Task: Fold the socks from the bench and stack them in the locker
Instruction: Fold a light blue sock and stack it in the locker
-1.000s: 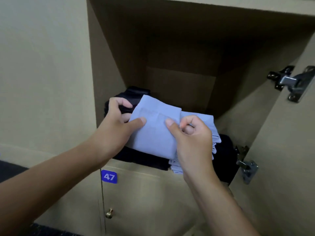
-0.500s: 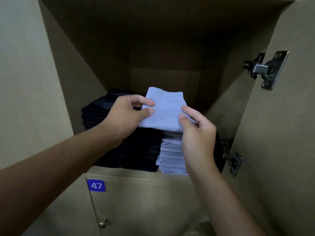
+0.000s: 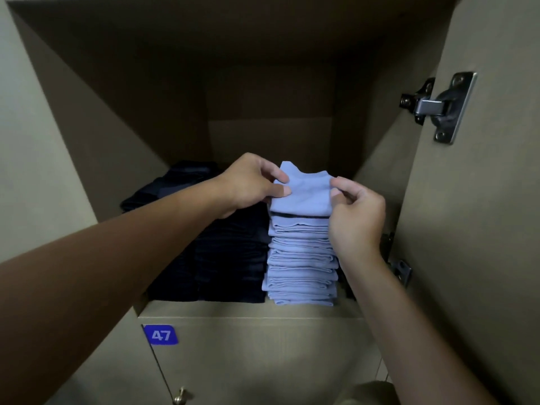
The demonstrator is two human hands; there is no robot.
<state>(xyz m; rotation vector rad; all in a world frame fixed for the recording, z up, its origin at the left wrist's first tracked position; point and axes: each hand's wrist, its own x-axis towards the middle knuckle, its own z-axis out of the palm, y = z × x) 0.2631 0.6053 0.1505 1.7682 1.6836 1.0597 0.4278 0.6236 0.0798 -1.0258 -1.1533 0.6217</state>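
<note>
A folded light blue sock (image 3: 304, 194) lies on top of a tall stack of folded light blue socks (image 3: 301, 267) inside the open locker (image 3: 248, 309). My left hand (image 3: 251, 182) pinches the sock's left edge between thumb and fingers. At its right edge my right hand (image 3: 355, 211) pinches it the same way. A thin dark gap shows under the sock's front edge, above the stack. To the left, touching the blue stack, stand stacks of folded dark navy socks (image 3: 216, 252).
The locker door (image 3: 479, 229) stands open at the right, with one metal hinge (image 3: 438, 106) up high and another (image 3: 400, 270) low. Below the shelf is a closed door with a blue "47" label (image 3: 160, 335) and a small knob (image 3: 179, 398).
Both hands have carried the folded blue sock deeper into the locker and down onto the blue stack. The view has moved closer and higher, showing the stack's full height.
</note>
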